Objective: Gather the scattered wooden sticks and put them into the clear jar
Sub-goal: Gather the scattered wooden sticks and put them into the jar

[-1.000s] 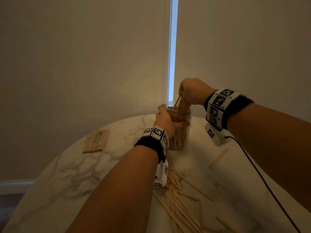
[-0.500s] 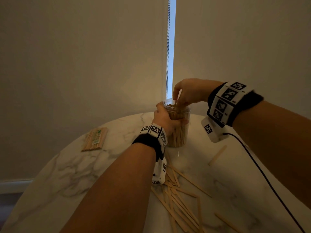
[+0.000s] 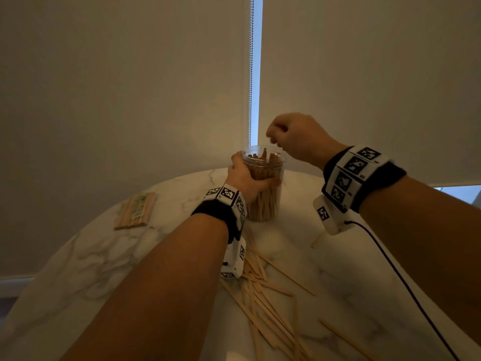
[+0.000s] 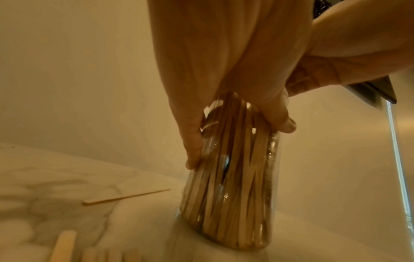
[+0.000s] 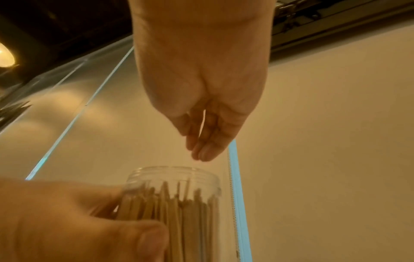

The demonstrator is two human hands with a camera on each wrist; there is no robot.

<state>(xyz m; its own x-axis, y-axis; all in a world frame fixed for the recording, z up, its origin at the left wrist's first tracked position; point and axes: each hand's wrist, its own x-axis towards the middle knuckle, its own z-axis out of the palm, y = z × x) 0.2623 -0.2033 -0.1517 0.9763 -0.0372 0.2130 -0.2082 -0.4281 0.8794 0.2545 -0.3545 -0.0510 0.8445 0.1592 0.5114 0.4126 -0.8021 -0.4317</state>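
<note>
A clear jar (image 3: 265, 201) packed with upright wooden sticks stands near the far edge of the marble table (image 3: 86, 256). My left hand (image 3: 243, 175) grips the jar's upper part, fingers (image 4: 192, 141) on one side and thumb on the other. My right hand (image 3: 276, 142) hovers just above the jar's mouth (image 5: 174, 174) and holds nothing. In the right wrist view its fingers (image 5: 203, 148) hang relaxed, pointing down. Several loose sticks (image 3: 270, 295) lie scattered on the table under my left forearm. One more stick (image 4: 125, 196) lies beside the jar.
A banded bundle of sticks (image 3: 136, 211) lies at the table's left. A single stick (image 3: 343, 337) lies at the near right, beside the black cable (image 3: 390, 267) from my right wrist. Roller blinds hang close behind the table, with a bead chain (image 3: 251, 74) at their gap.
My right hand pushed a bunch of sticks down into the jar, let go and has lifted clear of the mouth. My left hand has kept its grip on the jar.
</note>
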